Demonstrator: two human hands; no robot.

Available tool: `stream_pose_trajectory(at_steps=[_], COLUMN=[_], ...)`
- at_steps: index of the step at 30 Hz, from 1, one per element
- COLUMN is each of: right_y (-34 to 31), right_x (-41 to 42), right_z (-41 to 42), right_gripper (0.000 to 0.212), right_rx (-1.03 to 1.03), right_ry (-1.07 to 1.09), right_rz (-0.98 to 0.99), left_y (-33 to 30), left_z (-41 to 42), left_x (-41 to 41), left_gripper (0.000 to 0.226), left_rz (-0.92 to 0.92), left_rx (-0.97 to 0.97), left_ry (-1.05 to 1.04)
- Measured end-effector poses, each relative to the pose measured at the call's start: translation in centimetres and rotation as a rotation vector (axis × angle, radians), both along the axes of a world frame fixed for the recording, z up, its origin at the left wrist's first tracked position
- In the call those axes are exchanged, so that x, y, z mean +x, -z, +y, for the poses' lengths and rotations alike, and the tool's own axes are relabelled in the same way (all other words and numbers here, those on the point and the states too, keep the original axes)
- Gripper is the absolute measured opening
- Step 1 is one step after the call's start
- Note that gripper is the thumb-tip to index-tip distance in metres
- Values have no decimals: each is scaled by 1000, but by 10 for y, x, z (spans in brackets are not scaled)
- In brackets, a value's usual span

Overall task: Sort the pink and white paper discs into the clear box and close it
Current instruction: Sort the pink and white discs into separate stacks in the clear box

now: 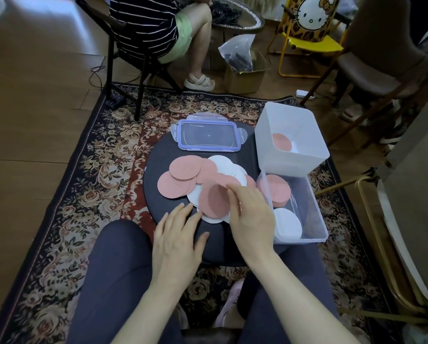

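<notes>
A loose heap of thin, matte paper discs point(203, 180), pink and white and all round, lies overlapped on the dark round tabletop point(158, 157); the right hand point(250, 214) pinches the edge of one pink disc point(214, 201) near the heap's near side, its fingers curled over the rim and covering part of it; the left hand point(177, 237) lies flat beside it, fingers straight and spread, fingertips touching the white discs at the heap's edge. The clear box point(304, 209), smooth rectangular plastic, stands at the tabletop's right edge, holding a pink stack point(277, 189) at the far end and a white stack point(287, 224) at the near end; how many discs each stack holds cannot be told. Its lid point(209, 136), clear with a blue-violet rim and side flaps, lies behind the heap. A frosted white tub point(289, 137) stands tilted behind the box, a pink disc inside. Underneath spreads a floral rug point(71, 194); beyond, a seated person point(158, 28), cut off at the frame's top, and a cardboard box point(247, 73) with a plastic bag.
</notes>
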State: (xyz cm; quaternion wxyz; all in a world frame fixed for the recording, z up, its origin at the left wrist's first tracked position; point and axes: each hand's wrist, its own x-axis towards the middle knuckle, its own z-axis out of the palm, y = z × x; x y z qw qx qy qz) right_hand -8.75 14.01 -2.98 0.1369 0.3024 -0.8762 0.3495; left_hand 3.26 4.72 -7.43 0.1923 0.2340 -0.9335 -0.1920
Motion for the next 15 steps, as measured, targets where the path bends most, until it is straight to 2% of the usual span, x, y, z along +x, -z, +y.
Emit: stream_pose_trajectory(at_steps=[2,5,7,9,11,12,15], right_y=[-10,-23,-26,-24,-21,-20,-16], right_x=[7,15,17,21,26,29,31], right_z=[0,0,2,2,3,4,5], right_gripper=[16,16,20,21,21,20,19], right_rx=[-125,-343,-421,-473,-459,-432,-385], right_ry=[54,81,66,51,29,14,-15], right_rz=[-143,-468,-647,-813,-900,-907,-881], left_y=[-4,-17,-29,-41,-47,-48,-47], left_z=[0,3,5,8,9,8,5], left_x=[-1,-3,-4,-7,-11,-12,-13], left_gripper=[47,49,47,40,36,33,21], left_rz=[6,98,199,307,376,390,406], left_rx=[63,289,524,840,1147,1237,1327], left_ry=[1,-49,-98,-130,-156,-174,-237])
